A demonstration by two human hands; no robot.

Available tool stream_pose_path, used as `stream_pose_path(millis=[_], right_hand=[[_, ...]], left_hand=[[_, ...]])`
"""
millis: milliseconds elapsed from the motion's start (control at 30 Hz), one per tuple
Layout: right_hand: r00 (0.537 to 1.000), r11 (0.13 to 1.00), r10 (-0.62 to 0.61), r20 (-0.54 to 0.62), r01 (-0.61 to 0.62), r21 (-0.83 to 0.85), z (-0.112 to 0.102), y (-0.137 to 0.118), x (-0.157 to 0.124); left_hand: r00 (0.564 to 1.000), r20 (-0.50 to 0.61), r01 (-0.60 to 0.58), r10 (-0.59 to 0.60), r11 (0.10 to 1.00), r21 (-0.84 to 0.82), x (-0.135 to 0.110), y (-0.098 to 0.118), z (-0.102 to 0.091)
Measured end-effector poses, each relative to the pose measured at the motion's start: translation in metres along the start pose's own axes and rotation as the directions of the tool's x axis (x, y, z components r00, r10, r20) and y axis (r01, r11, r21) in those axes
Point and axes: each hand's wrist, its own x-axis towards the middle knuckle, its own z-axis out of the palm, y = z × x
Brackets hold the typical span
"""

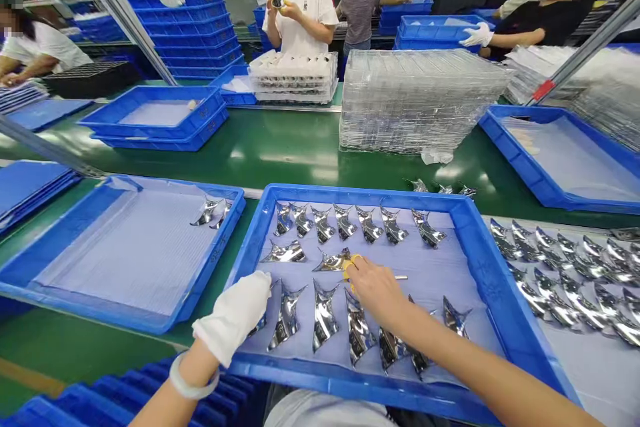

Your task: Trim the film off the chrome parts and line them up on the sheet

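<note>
A blue tray (375,383) lined with pale sheet stands before me, with rows of shiny chrome pointed trim pieces (325,313) lying in it. My right hand (373,287), with yellow finger covers, is closed at the end of one chrome piece (329,260) in the middle row. A thin pale rod (401,277) shows just past this hand; whether I hold it is unclear. My left hand (237,313), in a white glove, is closed over the tray's left side. Beneath it a chrome piece (259,325) is partly covered; its fingertips are hidden.
To the left, another lined blue tray (125,247) holds a few chrome pieces (207,212). More lie in rows on a white surface (590,360) at right. Clear plastic trays (415,100) are stacked on the green bench (280,147). Several people work beyond it.
</note>
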Motion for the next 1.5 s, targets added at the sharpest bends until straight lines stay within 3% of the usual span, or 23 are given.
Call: stream_pose_path(millis=[100,200,267,300,333,400,433,500,567,700,800,900,1000,1067,1133,1200,1267,1367,1500], right_hand=[[0.997,0.996,0.072,-0.011,-0.071,0.057,-0.007,0.007,-0.018],[0.995,0.971,0.09,-0.05,-0.077,0.228,-0.012,0.013,-0.04],[0.99,0.878,0.094,-0.101,-0.035,0.478,-0.014,0.011,-0.054],[0.987,0.79,0.106,-0.122,-0.009,0.613,-0.014,0.008,-0.059],[0.983,0.687,0.122,-0.135,0.015,0.727,-0.015,0.004,-0.064],[0.977,0.492,0.158,-0.14,0.045,0.869,-0.015,-0.009,-0.07],[0.975,0.399,0.175,-0.138,0.058,0.915,-0.015,-0.016,-0.071],[0.976,0.214,0.184,-0.121,0.08,0.974,-0.015,-0.028,-0.071],[0.981,0.019,0.175,-0.084,0.082,0.996,-0.015,-0.035,-0.071],[0.981,-0.267,0.193,0.027,0.026,0.963,-0.015,-0.036,-0.073],[0.969,-0.325,0.241,0.052,0.03,0.945,-0.017,-0.033,-0.076],[0.945,-0.257,0.328,-0.011,0.1,0.961,-0.019,-0.031,-0.079],[0.903,-0.094,0.403,-0.147,0.2,0.975,-0.02,-0.03,-0.081],[0.852,0.104,0.434,-0.293,0.275,0.956,-0.019,-0.03,-0.084],[0.772,0.359,0.406,-0.489,0.357,0.862,-0.018,-0.03,-0.086],[0.675,0.599,0.3,-0.674,0.417,0.684,-0.017,-0.029,-0.09],[0.596,0.764,0.18,-0.783,0.417,0.493,-0.014,-0.028,-0.093],[0.546,0.871,0.083,-0.834,0.367,0.327,-0.008,-0.026,-0.098],[0.52,0.901,0.001,-0.854,0.369,0.227,-0.002,-0.022,-0.102]], left_hand=[[0.998,0.01,0.07,-0.07,0.996,-0.054,0.004,0.002,-0.003],[0.998,-0.027,0.057,-0.062,0.986,-0.154,-0.001,0.002,-0.029],[0.997,-0.077,0.008,-0.03,0.961,-0.276,-0.007,0.007,-0.055],[0.993,-0.118,-0.033,-0.011,0.93,-0.365,-0.009,0.013,-0.067],[0.981,-0.191,-0.089,-0.029,0.811,-0.579,-0.011,0.021,-0.078],[0.969,-0.246,-0.161,-0.037,0.662,-0.732,-0.012,0.044,-0.092],[0.965,-0.247,-0.175,-0.081,0.5,-0.848,-0.012,0.057,-0.095],[0.972,-0.212,-0.184,-0.104,0.228,-0.956,-0.011,0.084,-0.094],[0.981,-0.158,-0.153,-0.114,0.045,-0.987,-0.01,0.108,-0.086],[0.985,-0.083,-0.103,-0.151,-0.128,-0.986,-0.011,0.136,-0.071],[0.99,-0.065,-0.086,-0.124,-0.168,-0.982,-0.011,0.142,-0.068],[0.99,-0.026,-0.046,-0.142,-0.14,-0.989,-0.009,0.143,-0.069],[0.986,-0.024,-0.037,-0.165,-0.073,-0.997,-0.007,0.141,-0.069],[0.988,-0.047,-0.052,-0.145,-0.033,-0.998,-0.008,0.142,-0.067],[0.986,-0.091,-0.09,-0.141,0.013,-0.996,-0.009,0.144,-0.064],[0.975,-0.146,-0.138,-0.166,0.059,-0.989,-0.011,0.147,-0.061],[0.958,-0.21,-0.192,-0.198,0.106,-0.976,-0.014,0.149,-0.06],[0.924,-0.301,-0.261,-0.236,0.187,-0.947,-0.017,0.152,-0.067],[0.89,-0.387,-0.323,-0.242,0.267,-0.908,-0.019,0.154,-0.077]])
